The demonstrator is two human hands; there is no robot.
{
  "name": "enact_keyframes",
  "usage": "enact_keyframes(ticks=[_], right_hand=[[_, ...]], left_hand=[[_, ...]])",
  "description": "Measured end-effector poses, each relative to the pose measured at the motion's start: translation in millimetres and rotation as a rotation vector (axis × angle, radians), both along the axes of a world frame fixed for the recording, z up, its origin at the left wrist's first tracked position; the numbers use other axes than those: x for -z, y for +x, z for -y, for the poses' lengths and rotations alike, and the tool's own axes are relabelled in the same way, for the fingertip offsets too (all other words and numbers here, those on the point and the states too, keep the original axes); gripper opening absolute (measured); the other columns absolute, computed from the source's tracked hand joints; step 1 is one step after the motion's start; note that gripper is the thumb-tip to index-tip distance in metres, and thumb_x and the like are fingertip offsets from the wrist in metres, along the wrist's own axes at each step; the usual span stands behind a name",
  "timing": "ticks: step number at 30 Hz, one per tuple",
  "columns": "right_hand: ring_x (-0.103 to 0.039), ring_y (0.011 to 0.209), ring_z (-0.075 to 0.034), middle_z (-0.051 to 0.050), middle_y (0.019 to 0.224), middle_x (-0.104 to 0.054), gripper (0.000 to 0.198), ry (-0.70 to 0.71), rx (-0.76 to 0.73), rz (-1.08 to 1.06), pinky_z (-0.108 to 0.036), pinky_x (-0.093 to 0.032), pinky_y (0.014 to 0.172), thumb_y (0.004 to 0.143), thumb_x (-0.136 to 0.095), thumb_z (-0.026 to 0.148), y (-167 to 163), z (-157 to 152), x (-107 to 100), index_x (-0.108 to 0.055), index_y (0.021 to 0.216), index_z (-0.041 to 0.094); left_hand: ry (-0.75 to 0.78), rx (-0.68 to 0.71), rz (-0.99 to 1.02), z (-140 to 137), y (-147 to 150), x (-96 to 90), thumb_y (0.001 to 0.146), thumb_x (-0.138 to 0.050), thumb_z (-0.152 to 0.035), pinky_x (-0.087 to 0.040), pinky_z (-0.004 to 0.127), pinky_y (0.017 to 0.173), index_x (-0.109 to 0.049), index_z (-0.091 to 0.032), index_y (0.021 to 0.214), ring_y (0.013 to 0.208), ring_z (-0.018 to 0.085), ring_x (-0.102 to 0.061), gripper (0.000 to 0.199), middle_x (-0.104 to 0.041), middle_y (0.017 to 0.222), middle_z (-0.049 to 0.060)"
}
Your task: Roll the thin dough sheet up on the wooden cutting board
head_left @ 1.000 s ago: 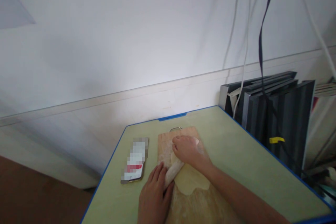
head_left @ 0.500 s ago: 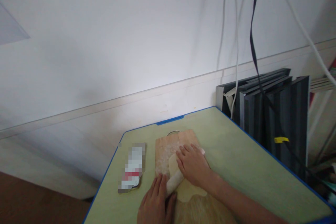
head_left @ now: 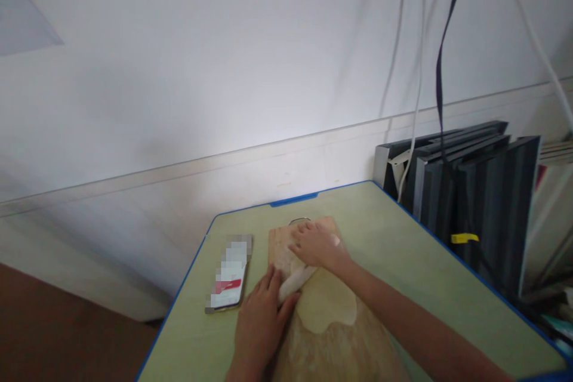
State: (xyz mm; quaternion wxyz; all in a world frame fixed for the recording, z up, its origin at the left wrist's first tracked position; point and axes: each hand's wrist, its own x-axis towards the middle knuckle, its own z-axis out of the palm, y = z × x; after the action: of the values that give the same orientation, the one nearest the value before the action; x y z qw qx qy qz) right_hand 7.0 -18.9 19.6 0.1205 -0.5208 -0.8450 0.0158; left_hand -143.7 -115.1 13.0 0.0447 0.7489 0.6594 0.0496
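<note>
The rolling pin [head_left: 296, 284] lies aslant over the dough sheet [head_left: 328, 305], its near end toward the worktop's left edge and its other end toward the far right corner. The left hand [head_left: 260, 314] holds the near end, fingers together on top and thumb spread beside it. The right hand [head_left: 317, 246] lies over the far end, fingers nearly straight and close together, holding it from above. With one hand at each end, pressure can probably be shared along the pin, and the slant lets both forearms come in clear of the dough.

The board [head_left: 342, 355] under the dough runs from the near side of the worktop [head_left: 430, 277] toward its far edge, with its metal ring [head_left: 299, 219] at the far end, where it hardly hampers the hands. White dusting on the wood presumably keeps the dough from sticking. The phone [head_left: 233, 274] rests near the left edge, apart from the board, likely to keep it clean yet visible.

The right hand hides much of the pin and some dough; how far its fingers curl underneath I cannot tell. The phone's screen is pixelated, and the board's near end is cut off by the frame.
</note>
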Motion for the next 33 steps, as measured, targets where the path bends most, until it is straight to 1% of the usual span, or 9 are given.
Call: enact_keyframes(ticks=[2,4,8,13,19,23,28,31,33], right_hand=[[-0.051,0.108,-0.027,-0.016,0.113,-0.06,0.042,-0.008,0.002,0.011,-0.042,-0.036,0.089,0.088,-0.035,0.039,-3.8,-6.9,0.1,-0.06,0.108,0.012],[-0.051,0.108,-0.028,-0.017,0.114,-0.059,0.042,-0.013,0.007,0.019,-0.042,-0.037,0.088,0.088,-0.036,0.039,-4.2,-6.4,1.3,-0.06,0.109,0.012],[-0.048,0.112,-0.026,-0.016,0.122,-0.055,0.04,-0.025,0.028,0.029,-0.041,-0.036,0.089,0.09,-0.033,0.037,4.1,8.9,4.7,-0.058,0.112,0.015],[-0.048,0.113,-0.025,-0.012,0.126,-0.053,0.038,-0.034,0.05,0.052,-0.042,-0.033,0.091,0.09,-0.032,0.035,13.3,22.3,7.0,-0.057,0.115,0.02],[-0.044,0.116,-0.028,-0.015,0.13,-0.049,0.044,-0.039,0.043,0.075,-0.045,-0.029,0.094,0.09,-0.029,0.04,8.6,12.4,6.4,-0.055,0.119,0.017],[-0.045,0.116,-0.027,-0.016,0.127,-0.051,0.045,-0.044,0.035,0.071,-0.044,-0.029,0.094,0.091,-0.029,0.041,5.5,3.9,5.3,-0.056,0.116,0.016],[-0.047,0.112,-0.026,-0.015,0.122,-0.055,0.045,-0.043,0.039,0.057,-0.041,-0.034,0.091,0.089,-0.032,0.043,3.3,-4.7,6.9,-0.057,0.114,0.016],[-0.047,0.112,-0.026,-0.015,0.12,-0.055,0.043,-0.043,0.05,0.054,-0.04,-0.035,0.09,0.089,-0.034,0.041,1.3,-9.3,8.2,-0.058,0.112,0.015],[-0.048,0.112,-0.026,-0.016,0.12,-0.055,0.042,-0.043,0.052,0.055,-0.04,-0.036,0.09,0.088,-0.035,0.04,-0.2,-12.2,8.3,-0.059,0.111,0.015]], left_hand=[[-0.018,0.009,0.007,-1.2,-0.9,-2.1,0.085,-0.039,-0.039,-0.04,0.036,0.095,-0.043,-0.016,0.128,0.118,0.023,-0.048,0.049,-0.04,0.139,0.01],[-0.029,0.026,0.011,1.4,0.0,-3.2,0.085,-0.04,-0.035,-0.039,0.036,0.096,-0.042,-0.016,0.129,0.119,0.023,-0.047,0.049,-0.038,0.139,0.011],[0.011,0.042,-0.005,14.0,6.8,-0.9,0.085,-0.041,-0.03,-0.038,0.039,0.097,-0.043,-0.019,0.129,0.123,0.024,-0.043,0.046,-0.039,0.139,0.01],[0.074,0.038,-0.071,23.8,15.8,5.6,0.084,-0.042,-0.03,-0.036,0.042,0.099,-0.043,-0.015,0.129,0.124,0.026,-0.041,0.047,-0.044,0.136,0.011],[0.033,0.03,-0.058,12.0,15.7,-0.7,0.087,-0.042,-0.035,-0.036,0.041,0.099,-0.043,-0.015,0.129,0.124,0.027,-0.04,0.047,-0.043,0.136,0.012],[0.015,0.048,-0.031,1.9,12.4,-4.4,0.088,-0.04,-0.037,-0.036,0.041,0.098,-0.044,-0.015,0.127,0.123,0.026,-0.042,0.045,-0.042,0.137,0.014],[0.038,0.086,-0.012,-6.7,6.6,-0.7,0.089,-0.035,-0.04,-0.038,0.038,0.096,-0.046,-0.017,0.123,0.121,0.024,-0.044,0.043,-0.044,0.135,0.012],[0.045,0.109,-0.007,-10.7,2.9,1.4,0.09,-0.032,-0.042,-0.042,0.036,0.092,-0.046,-0.019,0.122,0.116,0.023,-0.049,0.042,-0.044,0.135,0.01],[0.051,0.121,-0.007,-13.8,1.3,1.9,0.09,-0.031,-0.043,-0.042,0.035,0.091,-0.046,-0.021,0.121,0.116,0.023,-0.049,0.041,-0.043,0.136,0.009]])
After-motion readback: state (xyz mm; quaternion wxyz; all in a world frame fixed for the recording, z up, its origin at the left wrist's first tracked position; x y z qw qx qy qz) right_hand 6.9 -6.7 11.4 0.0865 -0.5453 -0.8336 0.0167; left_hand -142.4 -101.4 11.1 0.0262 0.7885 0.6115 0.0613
